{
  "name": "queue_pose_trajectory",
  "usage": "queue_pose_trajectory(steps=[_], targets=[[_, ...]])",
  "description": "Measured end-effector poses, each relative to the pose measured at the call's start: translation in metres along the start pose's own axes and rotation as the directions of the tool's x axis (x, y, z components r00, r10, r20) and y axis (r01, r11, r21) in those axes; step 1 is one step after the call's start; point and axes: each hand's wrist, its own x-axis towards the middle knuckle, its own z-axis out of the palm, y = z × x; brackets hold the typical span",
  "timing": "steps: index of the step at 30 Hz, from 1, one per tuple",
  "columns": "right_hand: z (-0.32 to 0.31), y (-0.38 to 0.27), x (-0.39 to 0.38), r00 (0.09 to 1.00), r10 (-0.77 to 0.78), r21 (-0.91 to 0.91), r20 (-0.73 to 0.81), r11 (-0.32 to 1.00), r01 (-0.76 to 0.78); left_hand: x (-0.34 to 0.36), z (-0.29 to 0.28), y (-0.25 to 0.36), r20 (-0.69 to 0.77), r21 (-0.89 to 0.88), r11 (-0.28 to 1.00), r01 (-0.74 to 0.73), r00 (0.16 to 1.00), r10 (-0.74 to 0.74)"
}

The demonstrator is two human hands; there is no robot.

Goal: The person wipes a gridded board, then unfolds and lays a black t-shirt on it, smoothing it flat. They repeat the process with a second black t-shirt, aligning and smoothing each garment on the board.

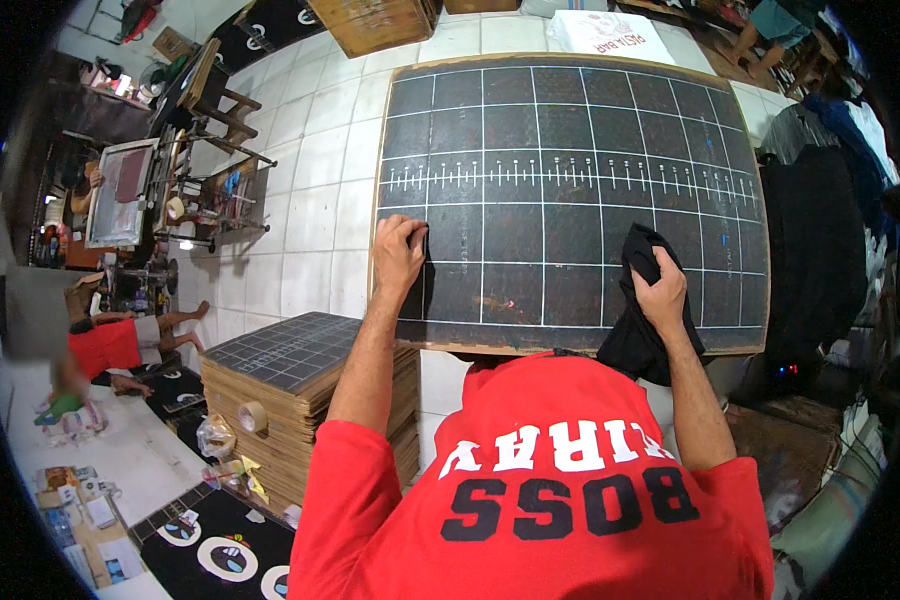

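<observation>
A large dark board (570,120) with a white grid and a row of measured marks lies in front of me. My left hand (398,250) is at its left side, fingers curled in a pinch; whether they hold anything I cannot make out. My right hand (660,290) grips a bunched black cloth (637,340) over the board's lower right, and the cloth hangs past the near edge.
A stack of gridded boards (280,353) with a tape roll (252,416) stands lower left. Racks (120,195), a seated person in red (110,350) and another worker's hand (96,180) are left. Dark cloth piles (815,250) line the right; a person's legs (770,45) show upper right.
</observation>
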Motion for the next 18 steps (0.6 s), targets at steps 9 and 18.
queue_pose_trajectory(steps=[9, 18], targets=[[0.002, 0.003, -0.002, 0.999, -0.026, -0.043, -0.028, 0.999, 0.025, 0.011, -0.002, -0.003, 0.085, 0.002, 0.999, -0.044, 0.995, 0.044], [0.001, -0.001, -0.002, 1.0, -0.023, -0.014, -0.005, 1.0, 0.023, 0.016, -0.002, -0.005, 0.126, -0.022, 0.997, -0.077, 0.989, 0.079]])
